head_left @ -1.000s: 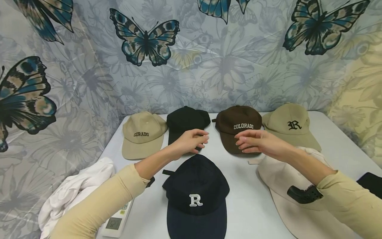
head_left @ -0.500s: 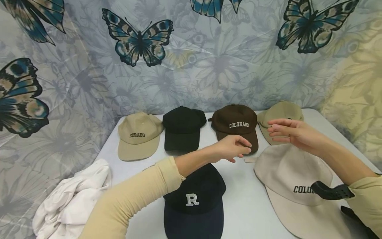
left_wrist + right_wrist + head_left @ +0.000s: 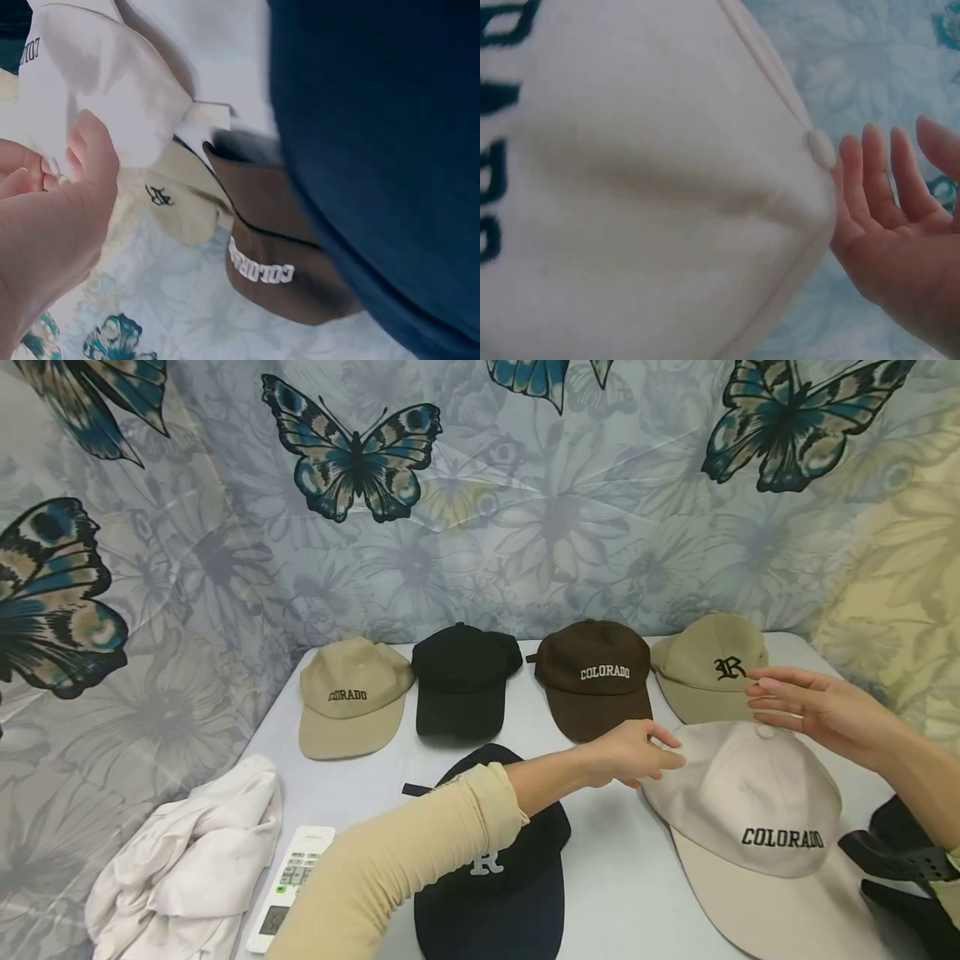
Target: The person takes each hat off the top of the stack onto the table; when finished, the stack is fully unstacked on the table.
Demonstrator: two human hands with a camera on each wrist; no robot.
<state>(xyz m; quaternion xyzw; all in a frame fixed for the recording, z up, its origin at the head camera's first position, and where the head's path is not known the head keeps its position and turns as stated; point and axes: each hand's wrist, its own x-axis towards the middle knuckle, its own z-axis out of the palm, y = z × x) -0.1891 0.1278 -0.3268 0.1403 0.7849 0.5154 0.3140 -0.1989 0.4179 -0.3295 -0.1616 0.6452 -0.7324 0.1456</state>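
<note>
A cream cap lettered COLORADO (image 3: 765, 793) lies at the right front of the table, brim toward me. My left hand (image 3: 637, 755) reaches across to the left side of its crown, fingers loosely bent and holding nothing. Whether the fingertips touch the cloth, I cannot tell. Behind the crown, at its right, my right hand (image 3: 832, 714) hovers with fingers extended. In the right wrist view that hand (image 3: 900, 232) looks relaxed beside the cap's top button (image 3: 821, 149). Under my left forearm sits a navy cap (image 3: 491, 910), its letter R partly covered by the sleeve.
Along the back stand a beige cap (image 3: 356, 693), a black cap (image 3: 459, 681), a brown cap (image 3: 600, 681) and a khaki cap (image 3: 712, 664). White cloth (image 3: 187, 860) and a remote control (image 3: 292, 877) lie at the left. Dark items (image 3: 900, 835) lie at the far right.
Both hands have moved right. The left hand has crossed over the navy cap to the cream cap's left side, and the right hand has passed the khaki cap to behind the cream crown.
</note>
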